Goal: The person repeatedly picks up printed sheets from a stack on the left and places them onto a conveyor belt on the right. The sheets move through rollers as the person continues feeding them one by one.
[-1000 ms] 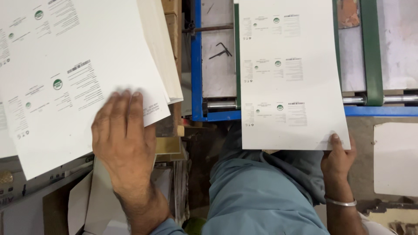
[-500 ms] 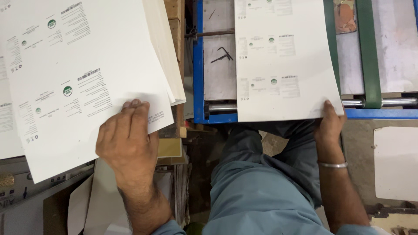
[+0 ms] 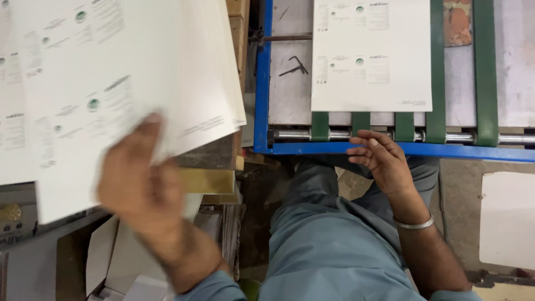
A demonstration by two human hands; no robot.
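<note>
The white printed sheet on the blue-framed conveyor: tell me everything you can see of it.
The white printed sheet looks like thin card or paper, rectangular, with small printed blocks and green round marks repeated in rows. It lies flat and square on the green belts inside the blue-framed conveyor, its near edge just beyond the steel roller. Its top runs out of view. The right hand rests at the frame edge below, not touching it.

Blue-framed conveyor bed (image 3: 290,148) with green belts (image 3: 484,72) over a steel roller (image 3: 340,134). One printed white sheet (image 3: 370,61) lies flat on it; a bent hex key (image 3: 294,67) rests just left.
</note>
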